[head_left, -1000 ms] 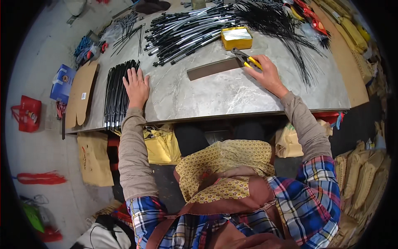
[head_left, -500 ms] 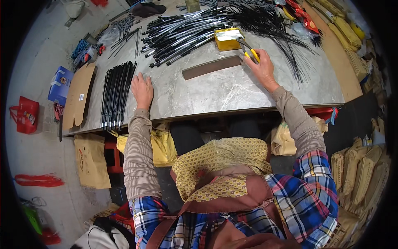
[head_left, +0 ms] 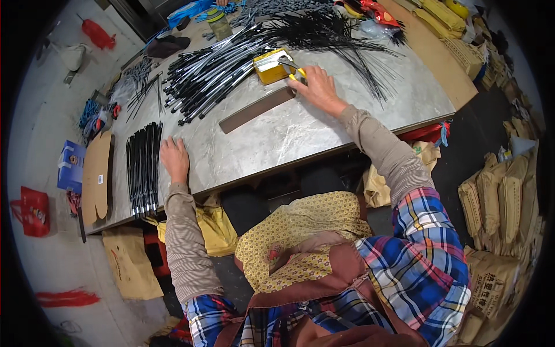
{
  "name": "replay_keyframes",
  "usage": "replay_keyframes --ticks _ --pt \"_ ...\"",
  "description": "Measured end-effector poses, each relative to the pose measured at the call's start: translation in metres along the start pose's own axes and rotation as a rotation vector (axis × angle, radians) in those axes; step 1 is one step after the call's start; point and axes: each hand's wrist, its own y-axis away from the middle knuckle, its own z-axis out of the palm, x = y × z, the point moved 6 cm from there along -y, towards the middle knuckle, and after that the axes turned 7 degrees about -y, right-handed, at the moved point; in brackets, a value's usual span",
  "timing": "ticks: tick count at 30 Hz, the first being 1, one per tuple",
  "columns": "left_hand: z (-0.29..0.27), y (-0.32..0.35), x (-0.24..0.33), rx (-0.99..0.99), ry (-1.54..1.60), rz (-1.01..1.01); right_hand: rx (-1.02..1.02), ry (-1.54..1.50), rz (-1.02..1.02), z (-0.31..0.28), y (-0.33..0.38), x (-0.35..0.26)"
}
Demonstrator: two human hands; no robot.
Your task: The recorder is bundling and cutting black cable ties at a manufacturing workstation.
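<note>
My left hand (head_left: pixel 174 159) lies flat on the grey marbled table (head_left: pixel 248 153), fingers stretched out. Just left of it is a neat row of thin black rods (head_left: pixel 143 168) with shiny tips at the near end. My right hand (head_left: pixel 319 89) grips a pair of pliers (head_left: pixel 300 74) by the yellow handles. Their dark jaws rest at a yellow box (head_left: pixel 269 72) with white contents; whether they touch it I cannot tell. A long dark grey bar (head_left: pixel 257 111) lies slantwise on the table below the box, its right end near my right fingers.
A big heap of black and silver rods (head_left: pixel 214 72) covers the far middle. Loose black strands (head_left: pixel 347 49) spread to its right. A cardboard piece (head_left: pixel 97 176) and a blue box (head_left: pixel 70 165) stand left of the table. Brown paper sacks (head_left: pixel 497 196) are stacked at the right.
The whole view has turned, so the table appears tilted and shifted left. My right hand still holds the pliers by the yellow box; my left hand stays flat beside the row of rods.
</note>
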Motion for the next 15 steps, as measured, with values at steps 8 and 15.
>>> replay_keyframes --ticks 8,15 --pt "0.004 0.002 0.000 -0.043 -0.053 -0.047 0.126 0.182 0.188 -0.103 -0.073 0.111" --pt "0.002 0.004 0.001 -0.049 -0.061 -0.079 0.108 0.268 0.363 -0.107 -0.107 0.153"
